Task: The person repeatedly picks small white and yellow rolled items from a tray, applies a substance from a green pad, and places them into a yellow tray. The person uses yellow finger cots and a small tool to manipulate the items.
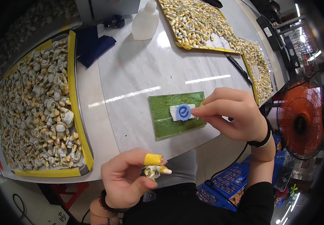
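Observation:
My left hand (126,180) is closed in front of the table's near edge, pinching a small white-and-gold figurine part (153,171) with a peach-coloured tip pointing right. Yellow tape (153,159) wraps one of its fingertips. Between thumb and fingers, my right hand (233,112) grips a small round blue stamp-like piece (183,111) with a curled dark-blue shape on its face. Behind that piece lies a white rectangular pad (174,112), resting on a green slab (162,125). Whether the blue piece touches the pad, I cannot tell.
At the left, a yellow-edged tray (89,153) holds many white-and-gold parts. Two more filled trays stand at the far right, one edged in yellow (203,48). A translucent bottle (145,22), dark blue cloth (94,47) and black pen-like tool (238,69) lie around. An orange fan (300,120) stands right.

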Tool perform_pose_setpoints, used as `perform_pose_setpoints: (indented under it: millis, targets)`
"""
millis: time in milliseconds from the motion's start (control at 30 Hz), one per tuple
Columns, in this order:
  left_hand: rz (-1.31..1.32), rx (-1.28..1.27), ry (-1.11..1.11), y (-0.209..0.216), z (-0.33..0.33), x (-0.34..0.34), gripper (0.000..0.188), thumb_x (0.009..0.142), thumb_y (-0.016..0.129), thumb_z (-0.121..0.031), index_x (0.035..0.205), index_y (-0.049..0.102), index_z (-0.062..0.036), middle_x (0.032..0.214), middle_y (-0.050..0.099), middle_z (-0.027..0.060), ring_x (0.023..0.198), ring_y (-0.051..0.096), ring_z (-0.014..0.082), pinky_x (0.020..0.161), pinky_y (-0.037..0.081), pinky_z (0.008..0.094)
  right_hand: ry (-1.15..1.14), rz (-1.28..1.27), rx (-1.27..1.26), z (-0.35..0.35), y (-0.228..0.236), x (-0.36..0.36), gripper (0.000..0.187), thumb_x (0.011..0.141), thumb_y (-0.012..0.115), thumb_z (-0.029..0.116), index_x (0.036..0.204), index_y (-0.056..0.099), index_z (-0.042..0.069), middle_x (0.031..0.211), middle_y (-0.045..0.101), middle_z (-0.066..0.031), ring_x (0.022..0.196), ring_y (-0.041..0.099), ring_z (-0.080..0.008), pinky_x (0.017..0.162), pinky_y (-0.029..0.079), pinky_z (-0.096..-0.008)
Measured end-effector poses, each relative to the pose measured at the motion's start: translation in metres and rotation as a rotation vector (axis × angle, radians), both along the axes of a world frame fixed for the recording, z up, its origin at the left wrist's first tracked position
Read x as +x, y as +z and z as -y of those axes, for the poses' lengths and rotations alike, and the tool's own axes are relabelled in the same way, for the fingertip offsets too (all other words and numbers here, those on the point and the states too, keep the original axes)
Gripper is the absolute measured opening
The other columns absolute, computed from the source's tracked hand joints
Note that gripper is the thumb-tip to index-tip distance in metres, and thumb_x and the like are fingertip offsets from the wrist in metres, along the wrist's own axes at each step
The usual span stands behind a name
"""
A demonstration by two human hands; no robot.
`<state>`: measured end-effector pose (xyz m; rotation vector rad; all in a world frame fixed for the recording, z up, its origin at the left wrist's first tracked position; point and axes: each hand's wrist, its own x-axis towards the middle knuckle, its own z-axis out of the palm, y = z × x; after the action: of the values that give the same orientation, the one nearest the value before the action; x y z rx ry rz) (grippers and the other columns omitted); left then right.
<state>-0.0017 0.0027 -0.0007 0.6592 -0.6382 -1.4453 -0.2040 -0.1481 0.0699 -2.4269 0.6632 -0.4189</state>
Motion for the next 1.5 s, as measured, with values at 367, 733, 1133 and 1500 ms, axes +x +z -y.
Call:
perform_pose_setpoints:
  millis: [367,733,1133,1500]
  targets:
    - [0.039,0.294,-0.008,0.021,0.002,-0.006,0.050,0.073,0.076,-0.041,0.086,0.054,0.0016,0.069,0.063,0.0131,0.064,0.063,0.0196,0.064,0.055,0.0378,0.134,-0.080,-0.210,0.007,-0.011,0.007,0.018,0.066,0.066,-0.002,0.082,0.058,0.004,0.072,0.052,-0.0066,0.070,0.052,-0.0236,0.058,0.045,-0.0340]
    - [-0.192,0.345,-0.275,0.017,0.007,-0.004,0.047,0.080,0.069,-0.040,0.086,0.054,0.0047,0.064,0.061,0.0117,0.059,0.061,0.0219,0.058,0.054,0.0379,0.076,0.176,-0.246,-0.008,0.009,0.020,0.013,0.063,0.068,0.000,0.075,0.066,0.004,0.068,0.057,-0.0045,0.060,0.056,-0.0193,0.052,0.046,-0.0292]
    - [-0.614,0.355,-0.660,0.008,0.011,-0.003,0.026,0.093,0.055,-0.025,0.090,0.052,0.0005,0.080,0.061,0.0082,0.074,0.061,0.0138,0.075,0.051,0.0308,0.351,0.556,-0.221,-0.014,-0.002,0.041,0.008,0.063,0.070,0.002,0.071,0.069,0.002,0.066,0.062,-0.0056,0.055,0.056,-0.0142,0.045,0.044,-0.0209]
    - [-0.584,0.354,-0.658,0.010,0.012,-0.009,0.023,0.094,0.053,-0.022,0.089,0.053,0.0004,0.077,0.060,0.0065,0.073,0.060,0.0130,0.073,0.049,0.0279,0.408,0.495,-0.289,-0.014,0.004,0.038,0.010,0.057,0.068,0.000,0.066,0.066,0.003,0.065,0.059,-0.0037,0.055,0.056,-0.0128,0.044,0.042,-0.0197]
